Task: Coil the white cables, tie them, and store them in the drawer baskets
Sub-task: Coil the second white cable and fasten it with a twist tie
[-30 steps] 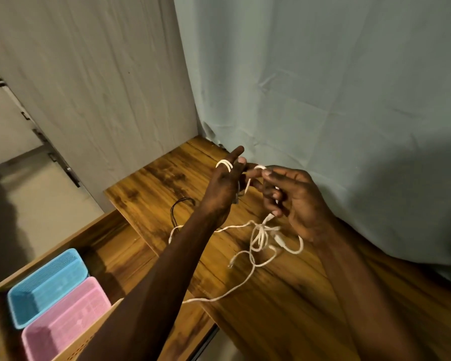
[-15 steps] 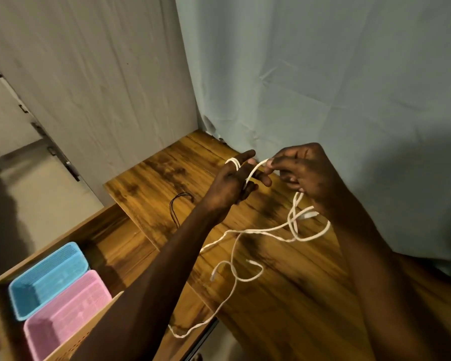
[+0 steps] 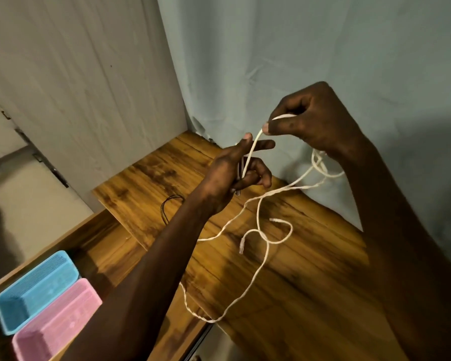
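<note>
Thin white braided cable [image 3: 264,259]: pinched in right hand [image 3: 310,118], anchored in left hand [image 3: 235,170]; slack trailing toward 6 o'clock. Advise even loops, steady tension.

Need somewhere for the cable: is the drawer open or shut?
Open: the drawer is pulled out, showing the blue basket and pink basket inside.

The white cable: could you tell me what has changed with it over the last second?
The right hand has risen, drawing the white cable taut from the left hand; the slack now hangs lower, past the table edge. Both hands still hold it; blue basket and pink basket unchanged.
</note>
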